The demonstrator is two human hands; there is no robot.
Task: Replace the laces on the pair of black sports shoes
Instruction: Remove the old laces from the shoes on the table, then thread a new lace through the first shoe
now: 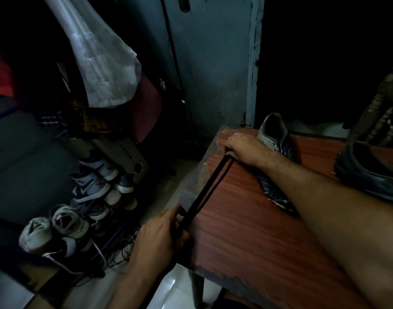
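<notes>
Your left hand [162,233] sits just off the near-left edge of the table [257,230], its fingers curled round the near end of a black lace [207,188]. The lace runs in two taut strands diagonally along that left edge up to your right hand [242,148], which rests at the table's far-left corner with the fingers closed over the lace's far end. Your right forearm crosses the tabletop and lies over one black sports shoe [274,157], which has a striped heel collar and points toward you. The second black shoe [367,172] stands to the right of it, near the right edge of the frame, apart from the first.

The tabletop is reddish wood-grain laminate, worn and chipped along the near edge. Between the lace and the first shoe the surface is bare.

Left of the table the floor drops away to a low shoe rack [84,210] crowded with light sneakers, close to your left hand. A pale cloth [102,63] hangs above it, and a grey-blue door [213,63] stands behind the table. The room is dim.
</notes>
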